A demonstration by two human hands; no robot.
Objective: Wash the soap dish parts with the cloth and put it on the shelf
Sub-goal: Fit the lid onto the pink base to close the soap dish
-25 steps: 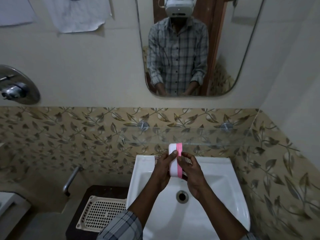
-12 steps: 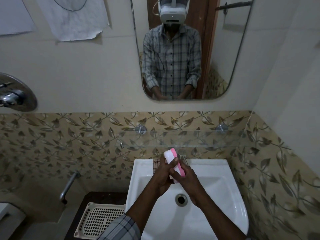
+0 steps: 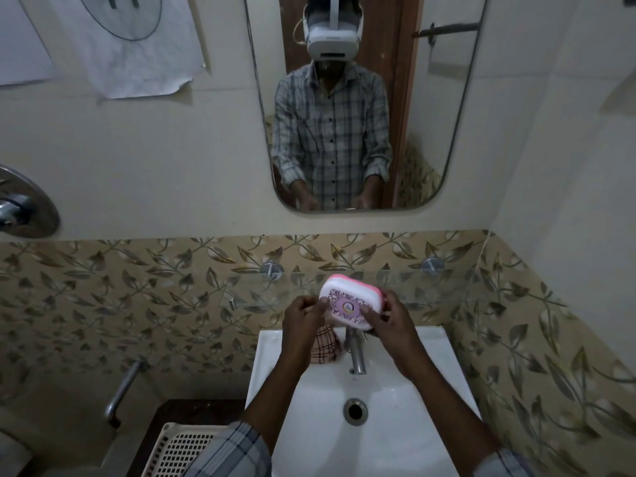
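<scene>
both hands hold a white and pink soap dish above the white sink, in front of the glass shelf; left hand pinches its 9 o'clock edge; right hand wraps its 3 o'clock side; checked cloth lies on the sink rim beside the tap

You had a white basin below you, its drain near the middle and a steel tap at its back rim. A mirror hung on the wall above the basin. Left of the basin sat a perforated plastic tray, with a chrome pipe above it.
</scene>
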